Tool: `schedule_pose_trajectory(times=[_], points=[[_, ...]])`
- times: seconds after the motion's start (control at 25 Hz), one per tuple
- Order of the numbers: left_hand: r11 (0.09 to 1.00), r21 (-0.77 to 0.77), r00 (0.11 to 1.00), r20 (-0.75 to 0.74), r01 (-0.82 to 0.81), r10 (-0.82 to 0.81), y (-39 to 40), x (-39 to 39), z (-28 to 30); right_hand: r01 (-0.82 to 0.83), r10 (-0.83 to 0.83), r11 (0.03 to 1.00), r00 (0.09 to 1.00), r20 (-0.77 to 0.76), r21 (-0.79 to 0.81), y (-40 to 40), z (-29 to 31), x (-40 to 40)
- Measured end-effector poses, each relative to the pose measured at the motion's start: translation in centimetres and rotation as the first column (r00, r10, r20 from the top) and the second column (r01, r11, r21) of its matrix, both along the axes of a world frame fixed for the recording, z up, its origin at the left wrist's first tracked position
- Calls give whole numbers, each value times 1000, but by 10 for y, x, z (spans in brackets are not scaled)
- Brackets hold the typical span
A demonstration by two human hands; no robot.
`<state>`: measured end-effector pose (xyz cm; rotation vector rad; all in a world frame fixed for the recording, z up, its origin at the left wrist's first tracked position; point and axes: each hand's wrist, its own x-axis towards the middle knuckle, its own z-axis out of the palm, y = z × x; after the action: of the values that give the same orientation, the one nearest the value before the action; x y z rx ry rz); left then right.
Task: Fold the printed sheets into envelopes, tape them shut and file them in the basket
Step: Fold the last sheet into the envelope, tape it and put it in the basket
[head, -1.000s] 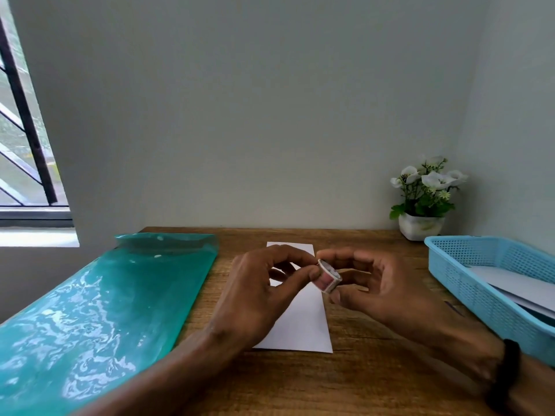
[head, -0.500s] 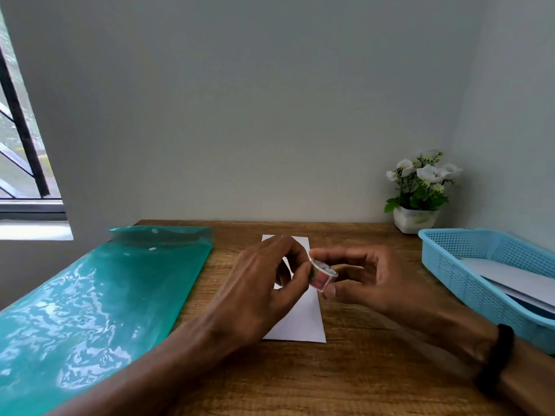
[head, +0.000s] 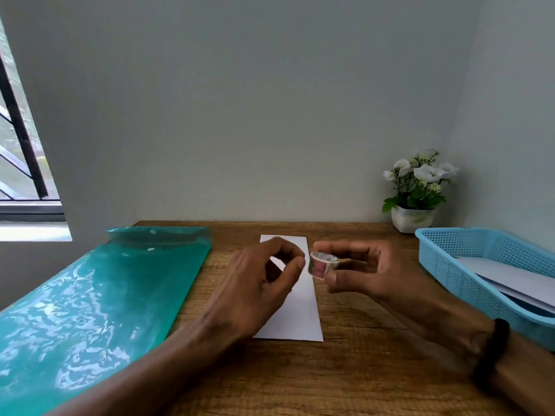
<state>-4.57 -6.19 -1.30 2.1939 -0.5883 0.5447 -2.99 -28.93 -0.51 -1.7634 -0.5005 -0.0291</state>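
Fingers of right hand (head: 369, 274) pinch tape roll (head: 322, 264); left hand (head: 258, 283) thumb+forefinger nearly closed, maybe on tape end, can't tell. Risk: end slips, restuck.

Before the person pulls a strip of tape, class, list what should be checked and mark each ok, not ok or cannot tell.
1. Tape roll held firmly in the right hand: ok.
2. Left hand pinching the tape's free end: cannot tell.
3. Folded sheet lying flat on the desk beneath the hands: ok.
4. Sheet's flap closed, ready for taping: cannot tell.
5. Basket within reach at right, with room: ok.
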Motion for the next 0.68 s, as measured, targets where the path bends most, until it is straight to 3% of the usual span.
schedule_pose_trajectory(times=[0.28,0.68], points=[[990,-141,1000,-17,1,-3,-5,-2,-2,112,-112,993,994,16,39,4,-5,-2],[997,-81,999,40,-2,6,-5,-5,1,155,-156,988,979,129,12,5,-4,-3]])
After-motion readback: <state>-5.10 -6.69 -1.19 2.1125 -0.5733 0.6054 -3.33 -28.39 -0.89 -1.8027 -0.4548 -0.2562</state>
